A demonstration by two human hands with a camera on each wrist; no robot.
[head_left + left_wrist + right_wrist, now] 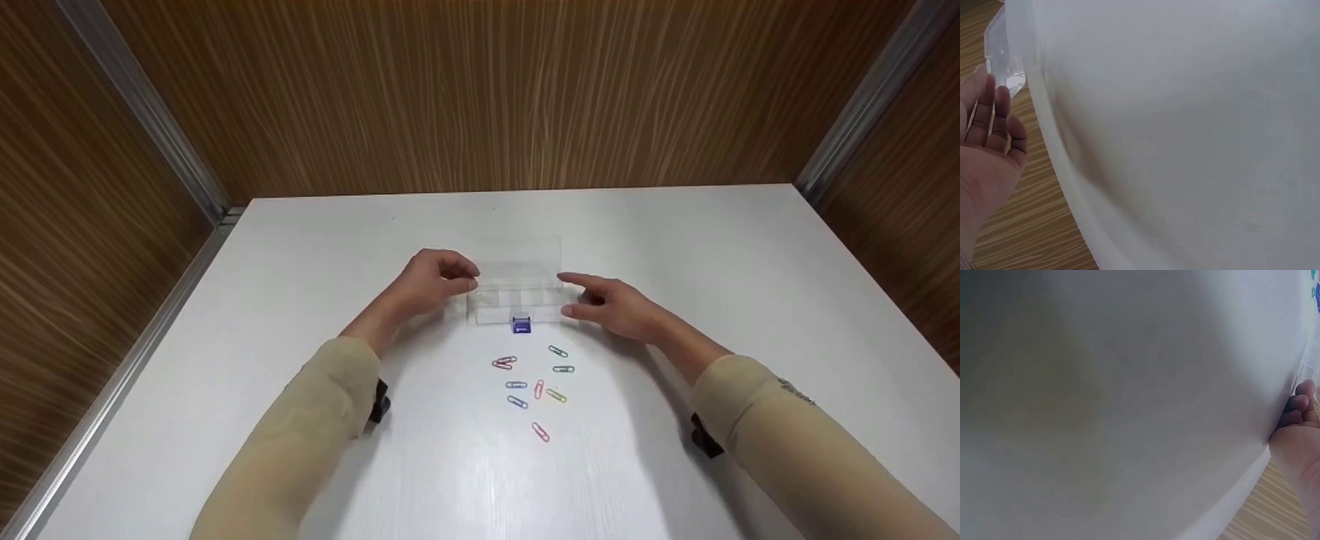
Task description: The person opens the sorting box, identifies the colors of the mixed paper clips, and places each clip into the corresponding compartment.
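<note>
Wrist views mostly blank tabletop; clear box barely discernible.

No text can be read; the small print on the right sleeve is too blurred.

White table, smooth-topped, set against wood-grain panelled walls. A clear plastic compartment box with a blue latch is carried near its centre. Coloured paper clips are scattered loosely on the surface just in front of the box, on the latch side, one pink clip being placed farthest from it.
</note>
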